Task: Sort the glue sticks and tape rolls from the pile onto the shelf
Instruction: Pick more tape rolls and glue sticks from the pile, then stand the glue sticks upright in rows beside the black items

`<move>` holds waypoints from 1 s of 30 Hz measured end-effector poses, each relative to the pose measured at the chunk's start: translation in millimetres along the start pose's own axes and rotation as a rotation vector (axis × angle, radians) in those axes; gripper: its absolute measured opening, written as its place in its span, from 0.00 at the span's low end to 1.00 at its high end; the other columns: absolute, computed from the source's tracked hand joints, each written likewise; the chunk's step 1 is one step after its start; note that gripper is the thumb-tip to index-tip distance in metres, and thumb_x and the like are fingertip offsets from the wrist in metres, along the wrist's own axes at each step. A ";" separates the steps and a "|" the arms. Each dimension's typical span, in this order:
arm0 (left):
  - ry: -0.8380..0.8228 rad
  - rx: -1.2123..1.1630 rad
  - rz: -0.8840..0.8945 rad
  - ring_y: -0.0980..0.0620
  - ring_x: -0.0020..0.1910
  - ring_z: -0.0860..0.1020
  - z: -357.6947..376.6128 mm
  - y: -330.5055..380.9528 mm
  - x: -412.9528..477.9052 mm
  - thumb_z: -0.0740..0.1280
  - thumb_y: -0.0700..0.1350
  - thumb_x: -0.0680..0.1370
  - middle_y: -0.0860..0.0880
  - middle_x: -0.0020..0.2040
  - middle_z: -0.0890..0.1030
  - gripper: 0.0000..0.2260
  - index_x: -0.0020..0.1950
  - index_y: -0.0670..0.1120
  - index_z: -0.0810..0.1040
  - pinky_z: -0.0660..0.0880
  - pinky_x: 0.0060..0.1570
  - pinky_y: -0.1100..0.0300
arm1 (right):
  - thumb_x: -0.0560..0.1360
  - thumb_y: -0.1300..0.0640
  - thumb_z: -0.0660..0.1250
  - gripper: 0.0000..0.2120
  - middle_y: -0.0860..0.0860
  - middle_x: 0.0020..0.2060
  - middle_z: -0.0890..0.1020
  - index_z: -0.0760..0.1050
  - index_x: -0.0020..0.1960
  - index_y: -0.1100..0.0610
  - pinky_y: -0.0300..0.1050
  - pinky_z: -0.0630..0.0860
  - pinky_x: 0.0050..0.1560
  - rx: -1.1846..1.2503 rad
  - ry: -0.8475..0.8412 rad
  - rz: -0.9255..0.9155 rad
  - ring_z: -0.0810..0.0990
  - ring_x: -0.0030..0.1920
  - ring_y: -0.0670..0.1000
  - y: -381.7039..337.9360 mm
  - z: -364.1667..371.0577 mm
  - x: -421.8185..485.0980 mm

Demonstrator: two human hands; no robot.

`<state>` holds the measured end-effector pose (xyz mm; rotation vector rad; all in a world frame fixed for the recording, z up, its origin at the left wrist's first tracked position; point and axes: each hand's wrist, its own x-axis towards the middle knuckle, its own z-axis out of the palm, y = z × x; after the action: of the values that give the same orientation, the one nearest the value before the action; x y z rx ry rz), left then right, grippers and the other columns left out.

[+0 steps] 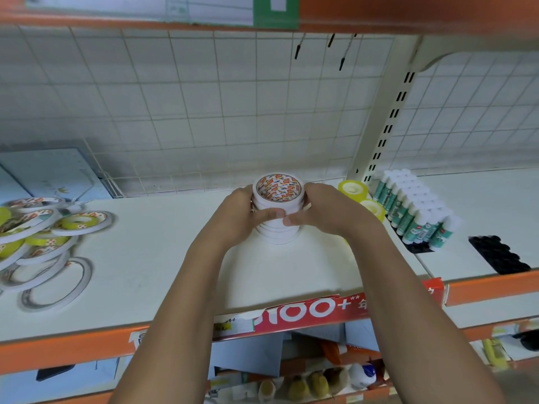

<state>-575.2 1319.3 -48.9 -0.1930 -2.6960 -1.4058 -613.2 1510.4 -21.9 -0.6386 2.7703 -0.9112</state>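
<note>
A stack of white tape rolls (278, 196) with red-patterned cores stands upright at the middle of the white shelf (163, 258). My left hand (248, 217) grips its left side and my right hand (323, 212) grips its right side, thumbs across the front. A loose pile of tape rolls (38, 231), white and yellow, lies at the left. Two yellow tape rolls (353, 189) stand just right of my right hand. Rows of upright green-and-white glue sticks (414, 208) fill a black tray at the right.
An empty black holder tray (500, 255) lies on the right shelf section. A blue box (55, 173) leans at the back left against the wire grid. A cream upright post (379, 141) divides the sections. Red price signage (309, 309) lines the orange front edge; lower shelves hold assorted goods.
</note>
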 end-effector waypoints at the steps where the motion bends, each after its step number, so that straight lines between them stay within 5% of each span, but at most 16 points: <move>1: 0.002 -0.042 0.012 0.59 0.51 0.79 1.9 -0.4 -2.5 0.75 0.53 0.71 0.55 0.57 0.81 0.24 0.65 0.49 0.76 0.73 0.50 0.66 | 0.67 0.49 0.78 0.19 0.46 0.47 0.81 0.77 0.53 0.54 0.38 0.76 0.48 0.034 0.009 0.002 0.79 0.49 0.49 1.8 0.9 -2.7; 7: 0.044 -0.067 0.033 0.65 0.49 0.78 8.4 -3.1 -4.1 0.76 0.50 0.71 0.54 0.57 0.81 0.25 0.66 0.48 0.75 0.70 0.44 0.76 | 0.67 0.50 0.78 0.25 0.51 0.52 0.81 0.75 0.59 0.58 0.50 0.78 0.52 0.043 0.070 0.024 0.80 0.49 0.52 9.4 19.1 -8.0; 12: 0.021 0.048 -0.024 0.49 0.60 0.75 12.0 -7.0 1.0 0.73 0.54 0.73 0.46 0.61 0.77 0.26 0.68 0.47 0.72 0.73 0.61 0.51 | 0.65 0.54 0.80 0.24 0.49 0.50 0.82 0.76 0.58 0.57 0.39 0.74 0.42 0.130 0.119 0.022 0.80 0.46 0.49 7.9 21.5 -10.1; 15: 0.042 -0.011 -0.024 0.49 0.60 0.75 13.3 -4.7 -3.6 0.74 0.54 0.72 0.47 0.62 0.77 0.28 0.69 0.48 0.71 0.74 0.60 0.51 | 0.66 0.53 0.79 0.25 0.50 0.52 0.82 0.76 0.60 0.58 0.43 0.75 0.48 0.142 0.141 0.035 0.81 0.50 0.51 6.0 24.5 -16.1; 18: 0.048 0.043 -0.051 0.50 0.54 0.76 10.5 -6.5 -11.7 0.76 0.53 0.71 0.50 0.58 0.77 0.25 0.62 0.45 0.72 0.75 0.50 0.60 | 0.69 0.48 0.76 0.24 0.55 0.53 0.81 0.76 0.56 0.62 0.48 0.74 0.50 -0.082 0.163 0.101 0.79 0.54 0.55 3.3 32.2 -26.4; 21: 0.036 0.263 -0.140 0.47 0.51 0.76 1.5 -16.6 -26.8 0.75 0.56 0.70 0.47 0.55 0.78 0.21 0.54 0.45 0.74 0.75 0.50 0.53 | 0.73 0.45 0.72 0.20 0.55 0.54 0.79 0.75 0.53 0.61 0.47 0.72 0.49 -0.257 0.070 0.143 0.77 0.57 0.56 -5.1 41.9 -40.9; 26: 0.086 0.320 -0.195 0.52 0.47 0.79 -31.9 -34.3 -66.3 0.71 0.57 0.74 0.54 0.51 0.81 0.15 0.54 0.50 0.80 0.76 0.52 0.53 | 0.75 0.50 0.67 0.08 0.48 0.50 0.81 0.79 0.50 0.52 0.47 0.76 0.50 -0.168 -0.024 -0.033 0.79 0.50 0.50 -52.4 69.0 -42.9; 30: 0.237 0.423 -0.226 0.53 0.49 0.78 -75.1 -51.3 -106.4 0.69 0.56 0.76 0.56 0.53 0.80 0.13 0.56 0.52 0.80 0.75 0.51 0.54 | 0.76 0.53 0.67 0.08 0.47 0.48 0.83 0.80 0.53 0.52 0.49 0.78 0.51 -0.070 0.008 -0.183 0.80 0.49 0.49 -104.3 106.4 -26.5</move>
<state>-476.1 1221.4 -62.7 0.2977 -2.7916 -0.8007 -524.1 1390.2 -44.7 -0.9148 2.7967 -0.8540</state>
